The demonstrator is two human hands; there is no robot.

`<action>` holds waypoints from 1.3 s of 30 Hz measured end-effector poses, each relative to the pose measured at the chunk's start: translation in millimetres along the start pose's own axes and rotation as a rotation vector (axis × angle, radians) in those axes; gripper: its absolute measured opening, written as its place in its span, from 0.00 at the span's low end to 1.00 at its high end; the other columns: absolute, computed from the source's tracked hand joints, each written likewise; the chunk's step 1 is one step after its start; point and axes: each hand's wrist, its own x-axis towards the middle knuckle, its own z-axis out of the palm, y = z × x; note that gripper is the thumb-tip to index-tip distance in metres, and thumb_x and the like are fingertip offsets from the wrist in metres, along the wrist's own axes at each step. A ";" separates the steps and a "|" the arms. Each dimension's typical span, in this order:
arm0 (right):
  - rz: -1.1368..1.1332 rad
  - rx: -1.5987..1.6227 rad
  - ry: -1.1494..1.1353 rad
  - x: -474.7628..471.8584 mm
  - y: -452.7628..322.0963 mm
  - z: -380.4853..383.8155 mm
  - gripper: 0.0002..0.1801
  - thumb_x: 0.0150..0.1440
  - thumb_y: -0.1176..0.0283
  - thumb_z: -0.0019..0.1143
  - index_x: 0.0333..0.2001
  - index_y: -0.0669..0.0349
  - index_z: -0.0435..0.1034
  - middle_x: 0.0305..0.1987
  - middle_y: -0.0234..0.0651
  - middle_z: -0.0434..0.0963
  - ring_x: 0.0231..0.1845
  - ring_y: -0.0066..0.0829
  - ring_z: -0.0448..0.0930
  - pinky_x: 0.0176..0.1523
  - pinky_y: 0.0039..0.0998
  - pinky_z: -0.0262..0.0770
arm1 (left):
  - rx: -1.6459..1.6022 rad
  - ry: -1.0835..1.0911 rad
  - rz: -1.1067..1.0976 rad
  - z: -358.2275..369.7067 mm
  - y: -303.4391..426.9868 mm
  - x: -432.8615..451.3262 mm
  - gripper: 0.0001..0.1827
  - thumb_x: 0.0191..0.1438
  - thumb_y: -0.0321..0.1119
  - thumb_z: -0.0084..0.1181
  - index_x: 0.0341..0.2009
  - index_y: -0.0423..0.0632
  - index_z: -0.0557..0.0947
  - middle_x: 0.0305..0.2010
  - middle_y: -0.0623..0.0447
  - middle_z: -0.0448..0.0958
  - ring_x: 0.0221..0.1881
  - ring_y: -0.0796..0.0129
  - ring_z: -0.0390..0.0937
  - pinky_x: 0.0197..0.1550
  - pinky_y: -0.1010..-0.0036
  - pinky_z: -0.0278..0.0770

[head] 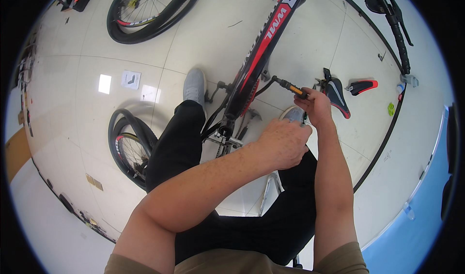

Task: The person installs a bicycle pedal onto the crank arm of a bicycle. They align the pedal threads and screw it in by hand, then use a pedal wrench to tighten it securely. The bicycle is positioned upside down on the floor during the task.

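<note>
A bicycle frame (263, 49) in black, red and white slants down the middle, without wheels. Its crank arm carries a black pedal with an orange reflector (296, 89). My right hand (316, 105) has its thumb and fingers around the pedal's outer end. Just below, my left hand (285, 143) is closed, back upward; a small dark and green item (304, 118) shows at its fingertips, mostly hidden, and I cannot tell what it is. Behind the frame lie an open-end wrench (266, 74) and, lower down, a hammer (254, 114), both partly covered.
Wheels with loose tyres lie on the tiled floor at the upper left (125, 38) and beside my leg (113, 143). A saddle (336, 94), a smaller red and black part (363, 87) and drop handlebars (397, 34) are at right. A black cable or strip (385, 139) curves beyond.
</note>
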 end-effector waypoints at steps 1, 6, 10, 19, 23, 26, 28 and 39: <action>0.004 0.055 -0.030 1.3 0.0 -3.1 0.23 0.59 0.78 0.51 0.57 0.79 0.68 0.47 0.49 0.79 0.46 0.42 0.85 0.52 0.40 0.86 | -0.004 -0.006 -0.001 0.4 0.2 0.5 0.16 0.59 0.40 0.63 0.46 0.44 0.79 0.40 0.44 0.81 0.44 0.47 0.81 0.48 0.53 0.77; -0.047 -0.070 0.066 -3.8 1.7 7.5 0.27 0.58 0.82 0.51 0.62 0.80 0.64 0.52 0.50 0.77 0.52 0.41 0.82 0.58 0.40 0.81 | -0.002 -0.010 -0.001 0.4 -0.8 0.2 0.16 0.59 0.40 0.63 0.47 0.44 0.79 0.40 0.44 0.81 0.44 0.46 0.81 0.47 0.53 0.77; -0.036 -0.109 0.145 -1.7 1.6 9.0 0.26 0.57 0.84 0.53 0.61 0.79 0.67 0.53 0.47 0.78 0.53 0.37 0.81 0.56 0.38 0.80 | 0.005 -0.005 0.010 1.8 -1.0 -0.3 0.16 0.59 0.40 0.63 0.47 0.44 0.79 0.40 0.43 0.81 0.43 0.47 0.81 0.47 0.53 0.78; -0.258 -0.573 0.135 -1.2 9.3 14.1 0.20 0.49 0.87 0.60 0.49 0.71 0.76 0.44 0.37 0.82 0.41 0.30 0.81 0.51 0.34 0.82 | 0.015 0.002 0.011 5.8 -1.6 1.2 0.17 0.59 0.40 0.63 0.47 0.44 0.79 0.40 0.44 0.80 0.44 0.48 0.81 0.48 0.53 0.78; -0.356 -0.631 0.135 0.2 13.1 12.3 0.18 0.50 0.86 0.63 0.46 0.65 0.76 0.42 0.33 0.82 0.39 0.24 0.80 0.42 0.29 0.81 | -0.019 -0.014 0.007 3.4 -0.1 1.8 0.16 0.59 0.40 0.63 0.46 0.44 0.79 0.39 0.44 0.80 0.43 0.48 0.81 0.47 0.54 0.78; -0.301 -0.562 0.144 -3.9 9.7 19.0 0.16 0.52 0.84 0.62 0.46 0.63 0.75 0.41 0.33 0.82 0.39 0.22 0.79 0.39 0.26 0.81 | -0.020 -0.012 0.006 3.2 0.0 2.0 0.16 0.59 0.40 0.63 0.45 0.43 0.79 0.38 0.44 0.80 0.43 0.48 0.81 0.47 0.54 0.78; -0.308 -0.643 0.158 -9.9 1.6 27.3 0.15 0.53 0.83 0.62 0.46 0.62 0.75 0.41 0.33 0.82 0.39 0.21 0.79 0.38 0.25 0.82 | -0.024 -0.013 0.001 1.7 0.0 0.8 0.16 0.59 0.40 0.63 0.44 0.43 0.79 0.38 0.44 0.80 0.42 0.48 0.81 0.47 0.54 0.78; -0.398 -0.415 0.001 2.0 13.0 -2.0 0.11 0.54 0.82 0.61 0.43 0.71 0.78 0.45 0.40 0.81 0.42 0.31 0.82 0.44 0.29 0.84 | -0.044 -0.009 0.010 0.7 2.2 2.0 0.16 0.59 0.40 0.63 0.45 0.43 0.79 0.39 0.43 0.81 0.43 0.46 0.81 0.47 0.53 0.78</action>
